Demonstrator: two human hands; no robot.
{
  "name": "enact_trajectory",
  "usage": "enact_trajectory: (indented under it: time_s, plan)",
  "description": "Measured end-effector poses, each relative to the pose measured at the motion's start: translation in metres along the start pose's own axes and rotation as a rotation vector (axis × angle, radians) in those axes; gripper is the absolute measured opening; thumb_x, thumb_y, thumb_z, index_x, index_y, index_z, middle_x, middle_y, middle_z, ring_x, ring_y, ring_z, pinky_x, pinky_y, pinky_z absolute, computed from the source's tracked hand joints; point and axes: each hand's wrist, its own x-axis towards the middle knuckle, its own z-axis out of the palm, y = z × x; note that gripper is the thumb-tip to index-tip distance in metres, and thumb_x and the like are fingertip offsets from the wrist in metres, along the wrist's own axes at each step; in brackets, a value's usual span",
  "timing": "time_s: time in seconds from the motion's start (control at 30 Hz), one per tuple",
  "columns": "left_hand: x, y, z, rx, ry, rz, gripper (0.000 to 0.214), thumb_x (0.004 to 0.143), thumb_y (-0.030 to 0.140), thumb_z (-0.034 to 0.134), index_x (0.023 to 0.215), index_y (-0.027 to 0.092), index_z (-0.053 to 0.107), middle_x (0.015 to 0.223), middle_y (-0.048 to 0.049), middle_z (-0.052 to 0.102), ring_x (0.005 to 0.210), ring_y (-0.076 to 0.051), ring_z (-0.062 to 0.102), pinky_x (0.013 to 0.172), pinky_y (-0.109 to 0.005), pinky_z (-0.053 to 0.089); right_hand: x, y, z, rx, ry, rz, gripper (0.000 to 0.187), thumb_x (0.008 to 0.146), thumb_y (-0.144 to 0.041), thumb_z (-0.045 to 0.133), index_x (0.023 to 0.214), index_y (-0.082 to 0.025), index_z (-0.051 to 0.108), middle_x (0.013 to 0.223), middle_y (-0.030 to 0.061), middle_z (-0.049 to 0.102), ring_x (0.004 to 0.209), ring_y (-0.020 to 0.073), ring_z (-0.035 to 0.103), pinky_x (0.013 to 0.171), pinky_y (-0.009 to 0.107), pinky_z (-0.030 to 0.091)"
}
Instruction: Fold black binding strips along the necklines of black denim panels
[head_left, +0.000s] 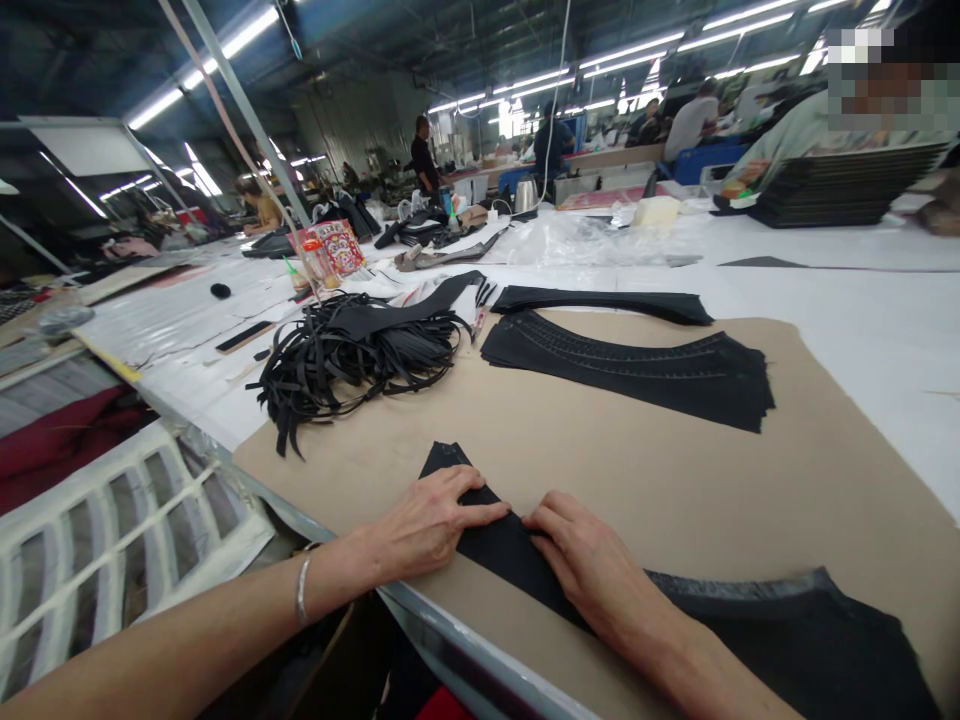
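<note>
My left hand lies flat on the pointed left end of a long black fabric piece that rests on brown paper at the table's front edge. My right hand presses on the same piece just to the right, fingertips nearly meeting those of the left. The fingers of both hands are stretched out and pressed down, gripping nothing. A bracelet is on my left wrist.
A stack of curved black fabric pieces lies further back, and a tangle of black strips sits to the left. A white crate stands off the table's left edge. Other people work at distant tables, with a dark stack at the far right.
</note>
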Motion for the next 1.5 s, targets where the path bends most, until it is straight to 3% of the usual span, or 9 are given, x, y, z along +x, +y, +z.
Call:
enact_trajectory:
  time_s: [0.3, 0.5, 0.6, 0.7, 0.9, 1.1, 1.23, 1.37, 1.5]
  plan:
    - [0.0, 0.007, 0.006, -0.004, 0.059, -0.022, 0.05, 0.083, 0.004, 0.04, 0.124, 0.028, 0.057, 0.128, -0.0082, 0.049, 0.119, -0.022, 0.046, 0.1, -0.041, 0.042, -0.021, 0.015, -0.005, -0.05, 0.006, -0.079, 0.025, 0.094, -0.012, 0.039, 0.096, -0.019, 0.062, 0.095, 0.0057, 0.055, 0.091, 0.0189, 0.054, 0.082, 0.033, 0.045]
    - [0.009, 0.015, 0.008, -0.088, 0.001, 0.031, 0.049, 0.083, 0.0, 0.036, 0.125, 0.018, 0.053, 0.115, -0.0069, 0.059, 0.113, -0.017, 0.05, 0.102, -0.034, 0.04, -0.035, 0.022, -0.012, -0.071, 0.006, -0.1, 0.024, 0.094, -0.012, 0.04, 0.094, -0.019, 0.063, 0.093, 0.0058, 0.055, 0.089, 0.0188, 0.053, 0.081, 0.034, 0.045]
    - [0.011, 0.023, 0.006, -0.041, -0.038, 0.037, 0.052, 0.087, 0.003, 0.035, 0.134, 0.022, 0.046, 0.113, -0.0073, 0.058, 0.11, -0.018, 0.051, 0.1, -0.036, 0.042, -0.042, 0.026, -0.015, -0.084, 0.016, -0.115, 0.024, 0.094, -0.012, 0.04, 0.093, -0.02, 0.063, 0.093, 0.0056, 0.055, 0.088, 0.0185, 0.052, 0.082, 0.034, 0.044]
    - [0.011, 0.028, 0.006, 0.019, -0.054, 0.045, 0.05, 0.089, 0.008, 0.038, 0.133, 0.029, 0.049, 0.111, -0.0077, 0.056, 0.108, -0.02, 0.052, 0.097, -0.038, 0.043, -0.047, 0.031, -0.017, -0.102, 0.02, -0.139, 0.025, 0.094, -0.01, 0.039, 0.093, -0.019, 0.062, 0.093, 0.0056, 0.055, 0.088, 0.0184, 0.052, 0.083, 0.034, 0.043]
    - [0.012, 0.034, 0.01, 0.104, 0.045, 0.083, 0.048, 0.082, 0.003, 0.041, 0.124, 0.022, 0.057, 0.126, -0.0112, 0.05, 0.122, -0.023, 0.044, 0.102, -0.04, 0.04, -0.056, 0.036, -0.021, -0.121, 0.035, -0.18, 0.025, 0.094, -0.01, 0.039, 0.094, -0.02, 0.062, 0.092, 0.0053, 0.055, 0.086, 0.0184, 0.05, 0.08, 0.034, 0.043]
    - [0.026, 0.071, 0.022, -0.009, 0.126, 0.019, 0.043, 0.087, 0.004, 0.038, 0.125, 0.015, 0.053, 0.115, -0.0102, 0.059, 0.109, -0.02, 0.053, 0.098, -0.036, 0.045, -0.057, 0.036, -0.019, -0.156, 0.092, -0.227, 0.023, 0.091, -0.007, 0.042, 0.092, -0.018, 0.062, 0.09, 0.0054, 0.056, 0.085, 0.0183, 0.049, 0.08, 0.034, 0.043]
    - [0.026, 0.095, 0.037, -0.069, 0.147, -0.007, 0.048, 0.084, 0.002, 0.038, 0.13, 0.014, 0.049, 0.12, -0.0109, 0.059, 0.115, -0.021, 0.051, 0.102, -0.038, 0.045, -0.058, 0.034, -0.019, -0.167, 0.109, -0.241, 0.021, 0.09, -0.006, 0.044, 0.091, -0.018, 0.061, 0.091, 0.005, 0.056, 0.086, 0.0181, 0.05, 0.081, 0.033, 0.043]
    - [0.02, 0.104, 0.041, -0.051, 0.153, -0.062, 0.046, 0.088, 0.01, 0.042, 0.133, 0.015, 0.046, 0.128, -0.0111, 0.055, 0.123, -0.023, 0.046, 0.108, -0.044, 0.04, -0.062, 0.04, -0.024, -0.157, 0.106, -0.243, 0.018, 0.09, -0.009, 0.045, 0.088, -0.019, 0.06, 0.09, 0.0045, 0.056, 0.086, 0.0174, 0.051, 0.08, 0.032, 0.042]
    - [0.023, 0.106, 0.037, -0.043, 0.198, -0.072, 0.034, 0.092, 0.019, 0.048, 0.125, 0.016, 0.054, 0.119, -0.0091, 0.061, 0.115, -0.024, 0.051, 0.105, -0.046, 0.041, -0.069, 0.051, -0.037, -0.188, 0.065, -0.243, 0.015, 0.091, -0.014, 0.048, 0.084, -0.019, 0.059, 0.089, 0.0038, 0.057, 0.085, 0.0175, 0.051, 0.079, 0.033, 0.041]
